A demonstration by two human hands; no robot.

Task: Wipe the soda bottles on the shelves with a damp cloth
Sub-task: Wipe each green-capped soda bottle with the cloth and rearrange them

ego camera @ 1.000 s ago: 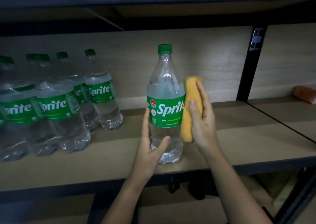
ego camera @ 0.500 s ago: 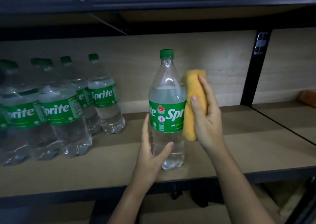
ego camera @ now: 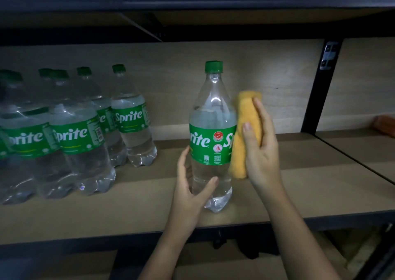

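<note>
Turned a little since a moment ago, the Sprite bottle point(ego camera: 210, 134) now shows its label seam, standing upright on the shelf point(ego camera: 299, 194). Her left hand point(ego camera: 189, 192) curls round its lower body; her right hand point(ego camera: 259, 151) grips the yellow cloth point(ego camera: 242, 142) against the bottle's right side. More bottles point(ego camera: 70, 134) stand well left.

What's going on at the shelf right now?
A person is wiping a Sprite bottle that stands upright near the front of the wooden shelf. The left hand grips the bottle low down, while the right hand presses a folded yellow cloth against the bottle's right side, at label height. A cluster of other Sprite bottles stands further left on the same shelf, untouched.
</note>
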